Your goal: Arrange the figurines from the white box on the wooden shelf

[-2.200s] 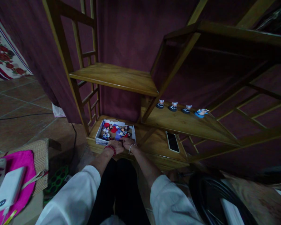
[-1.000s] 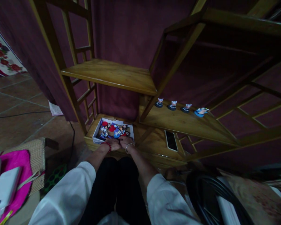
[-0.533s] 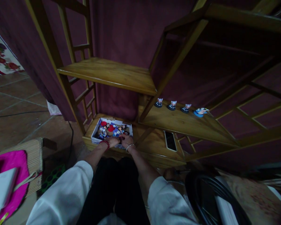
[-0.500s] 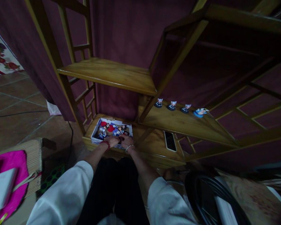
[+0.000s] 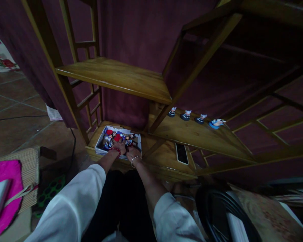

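A shallow white cardboard box [image 5: 100, 141] sits on the low wooden shelf. Inside it lie several small painted figurines [image 5: 128, 137] and red pieces [image 5: 109, 132]. My left hand [image 5: 119, 147], with a red bead bracelet at the wrist, reaches over the front wall, its fingers stretched out over the figurines. Beside it, my right hand [image 5: 131, 152], wearing a pale bracelet, dips into the box's front right part. Its fingertips are dark and hidden among the figurines, so any hold there cannot be made out.
On the middle shelf [image 5: 166, 129] at right stand several cat-like figurines [image 5: 186, 115] and a blue-based one [image 5: 216, 123]. A phone [image 5: 181, 153] lies on the low shelf. An upper shelf [image 5: 111, 75] overhangs the box. A stool with a pink cloth [image 5: 13, 171] stands at left.
My left hand has moved farther into the box and its fingers have straightened. My right hand has shifted slightly left. The view has turned a little.
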`<state>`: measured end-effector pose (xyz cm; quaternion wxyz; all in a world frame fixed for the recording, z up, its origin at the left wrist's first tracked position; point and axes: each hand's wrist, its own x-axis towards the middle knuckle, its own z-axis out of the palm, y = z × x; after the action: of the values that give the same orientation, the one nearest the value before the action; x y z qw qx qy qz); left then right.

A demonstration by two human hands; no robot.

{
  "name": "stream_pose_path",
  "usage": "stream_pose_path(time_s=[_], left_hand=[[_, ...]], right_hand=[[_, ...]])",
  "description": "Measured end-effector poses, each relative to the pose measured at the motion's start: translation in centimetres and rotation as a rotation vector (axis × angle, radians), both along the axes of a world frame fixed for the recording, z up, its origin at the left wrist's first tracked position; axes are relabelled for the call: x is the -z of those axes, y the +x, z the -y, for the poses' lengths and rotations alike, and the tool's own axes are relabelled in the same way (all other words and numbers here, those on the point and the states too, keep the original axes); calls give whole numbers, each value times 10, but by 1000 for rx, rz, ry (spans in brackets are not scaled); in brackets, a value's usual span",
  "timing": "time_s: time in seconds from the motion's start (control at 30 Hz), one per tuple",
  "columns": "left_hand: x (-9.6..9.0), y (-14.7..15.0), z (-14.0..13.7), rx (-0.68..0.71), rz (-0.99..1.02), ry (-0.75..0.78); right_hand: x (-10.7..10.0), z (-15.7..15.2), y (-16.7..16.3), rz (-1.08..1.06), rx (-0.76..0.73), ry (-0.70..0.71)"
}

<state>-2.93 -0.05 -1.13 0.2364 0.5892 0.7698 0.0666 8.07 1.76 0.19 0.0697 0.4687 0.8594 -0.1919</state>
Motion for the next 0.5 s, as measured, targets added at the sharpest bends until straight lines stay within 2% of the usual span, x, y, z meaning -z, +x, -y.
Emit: stream_pose_path(time_s=[0.23, 0.5], left_hand=[[13, -6, 2, -18, 25, 41], [0, 0, 24, -72, 10, 75]], right_hand=[[2, 2, 1, -18, 0, 11], [6, 1, 0, -53, -77, 0]])
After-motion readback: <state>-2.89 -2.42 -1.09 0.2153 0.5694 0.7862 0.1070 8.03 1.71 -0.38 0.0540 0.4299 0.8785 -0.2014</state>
